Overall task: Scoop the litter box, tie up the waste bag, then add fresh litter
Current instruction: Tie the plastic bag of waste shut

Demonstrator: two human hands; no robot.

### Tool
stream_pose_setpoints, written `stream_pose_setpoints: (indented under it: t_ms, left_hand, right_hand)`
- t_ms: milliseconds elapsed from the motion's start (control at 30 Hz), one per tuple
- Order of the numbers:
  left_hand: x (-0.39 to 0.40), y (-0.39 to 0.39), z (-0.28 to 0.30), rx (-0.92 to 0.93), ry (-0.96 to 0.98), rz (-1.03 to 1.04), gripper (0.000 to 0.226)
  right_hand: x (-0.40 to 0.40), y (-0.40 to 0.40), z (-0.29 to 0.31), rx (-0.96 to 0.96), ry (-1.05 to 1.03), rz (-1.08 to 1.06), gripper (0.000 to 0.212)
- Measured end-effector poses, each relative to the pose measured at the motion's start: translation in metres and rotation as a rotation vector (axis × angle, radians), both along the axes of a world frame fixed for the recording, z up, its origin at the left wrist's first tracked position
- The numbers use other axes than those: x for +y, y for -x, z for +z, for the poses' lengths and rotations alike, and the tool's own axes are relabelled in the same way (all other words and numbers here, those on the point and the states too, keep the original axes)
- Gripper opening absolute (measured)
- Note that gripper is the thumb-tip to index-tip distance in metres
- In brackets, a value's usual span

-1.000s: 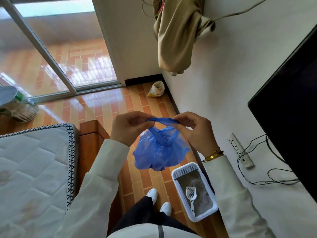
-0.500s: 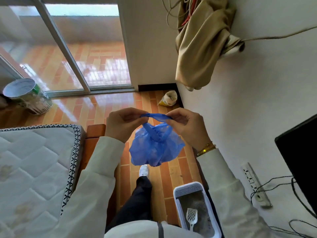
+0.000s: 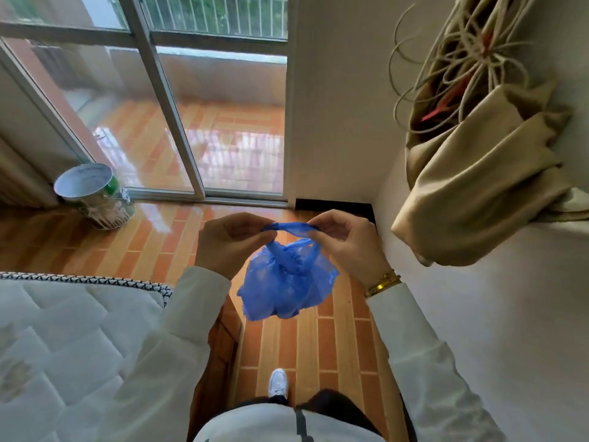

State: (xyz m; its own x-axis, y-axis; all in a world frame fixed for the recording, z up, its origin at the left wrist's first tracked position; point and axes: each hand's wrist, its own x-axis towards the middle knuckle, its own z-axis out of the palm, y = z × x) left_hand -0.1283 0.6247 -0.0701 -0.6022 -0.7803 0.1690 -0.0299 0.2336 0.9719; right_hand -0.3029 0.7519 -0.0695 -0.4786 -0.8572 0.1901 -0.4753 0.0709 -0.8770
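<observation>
blue bag held up between two hands, handles pulled taut

the blue waste bag hung in the air in front of the person's chest, above the orange tiled floor and just beside the corner of the mattress. the left hand and the right hand each pinched an end of the bag's stretched handle strip, fingers curled round it, so that the strip ran level between them and the weight of the bag hung from its middle. held this way, the gathered neck stayed closed and the plastic stayed tight enough to work into a knot; the tying step looked to be in hand rather than finished.

what was inside the bag could not be seen through the crumpled plastic, and whether a knot was already pulled fast at the neck was hard to tell. the litter box, the scoop and any fresh litter were out of view. the fingertips of both hands were partly hidden by the strip. a paint-streaked can stood by the glass door, and a tan cloth with loose cords hung on the wall, cut off at the frame's edge.
</observation>
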Motion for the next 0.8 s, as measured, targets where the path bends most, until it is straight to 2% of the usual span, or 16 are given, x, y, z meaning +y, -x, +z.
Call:
stream_pose_setpoints:
  t_ms: [233,800]
  left_hand:
    - [-0.111,0.030,-0.005,-0.004,-0.021,0.140,0.030]
    - [-0.347,0.102,-0.018,0.031,-0.075,0.674,0.021]
  right_hand:
    - [-0.130,0.039,0.000,-0.040,-0.015,0.099,0.014]
    - [-0.469,0.138,0.002,0.037,-0.025,0.641,0.014]
